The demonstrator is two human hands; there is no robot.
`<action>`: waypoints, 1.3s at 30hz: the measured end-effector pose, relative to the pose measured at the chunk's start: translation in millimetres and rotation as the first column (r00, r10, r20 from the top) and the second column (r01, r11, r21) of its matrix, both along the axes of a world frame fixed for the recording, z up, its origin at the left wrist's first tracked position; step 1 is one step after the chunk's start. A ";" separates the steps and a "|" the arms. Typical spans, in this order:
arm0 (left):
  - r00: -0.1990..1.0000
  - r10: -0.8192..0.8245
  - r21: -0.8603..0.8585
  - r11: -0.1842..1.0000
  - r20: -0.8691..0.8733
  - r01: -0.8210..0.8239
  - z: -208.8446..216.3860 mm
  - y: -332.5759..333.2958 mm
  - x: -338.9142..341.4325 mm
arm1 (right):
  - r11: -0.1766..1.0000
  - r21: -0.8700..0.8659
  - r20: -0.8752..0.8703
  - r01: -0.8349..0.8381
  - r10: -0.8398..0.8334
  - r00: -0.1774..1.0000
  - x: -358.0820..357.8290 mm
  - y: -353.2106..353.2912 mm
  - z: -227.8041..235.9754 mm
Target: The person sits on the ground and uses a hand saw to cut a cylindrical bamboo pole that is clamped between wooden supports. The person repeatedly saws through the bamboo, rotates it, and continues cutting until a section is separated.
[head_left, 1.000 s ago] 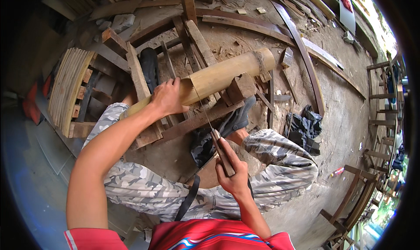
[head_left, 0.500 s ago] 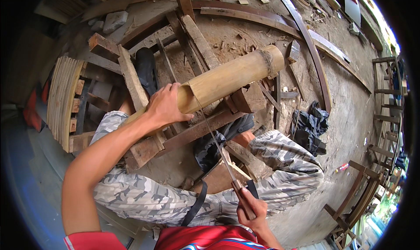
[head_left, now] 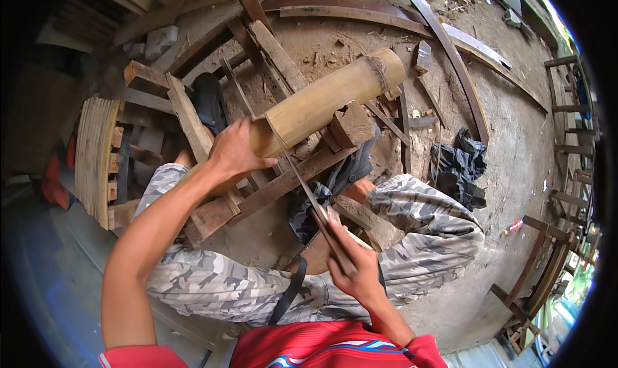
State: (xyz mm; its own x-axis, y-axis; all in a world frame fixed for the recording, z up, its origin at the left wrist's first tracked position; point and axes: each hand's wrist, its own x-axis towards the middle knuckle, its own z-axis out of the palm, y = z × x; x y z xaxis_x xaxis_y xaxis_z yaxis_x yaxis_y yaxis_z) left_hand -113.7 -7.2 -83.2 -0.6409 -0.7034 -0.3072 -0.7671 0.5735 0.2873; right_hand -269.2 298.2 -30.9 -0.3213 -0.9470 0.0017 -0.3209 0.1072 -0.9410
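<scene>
A thick bamboo pole (head_left: 325, 98) lies aslant over a rough wooden frame (head_left: 290, 181), its far end up to the right. My left hand (head_left: 237, 150) is closed round the pole's nearer part, beside a cut across it. In that cut sits the narrow blade of a hand saw (head_left: 295, 168); the blade slants down toward me. My right hand (head_left: 359, 265) grips the saw's wooden handle, low in front of my body. The saw's teeth cannot be made out.
My legs in camouflage trousers spread either side of the frame. A crumpled black plastic bag (head_left: 460, 165) lies at the right. Long planks (head_left: 450, 65) rest on the dirt floor behind. Stacked wooden slats (head_left: 95, 162) stand at the left, and ladder-like wooden frames (head_left: 573, 133) line the far right.
My right hand has pushed the saw forward and up toward the bamboo, so less blade shows on my side. My left hand keeps its hold on the bamboo. The view has shifted slightly.
</scene>
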 end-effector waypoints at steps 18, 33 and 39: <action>0.999 -0.016 0.039 0.999 -0.037 0.017 -8.9 -2.7 0.3 | 0.997 -0.072 0.125 0.025 -0.016 0.992 13.6 -98.2 -36.5; 1.000 0.028 0.088 0.996 -0.006 -0.028 -3.5 3.0 3.6 | 0.999 0.045 -0.069 -0.011 0.015 0.998 -5.6 26.7 20.5; 0.999 0.051 0.054 0.997 -0.017 -0.050 5.0 2.4 -7.8 | 0.997 -0.066 0.122 0.033 -0.024 0.992 7.3 -131.8 -50.7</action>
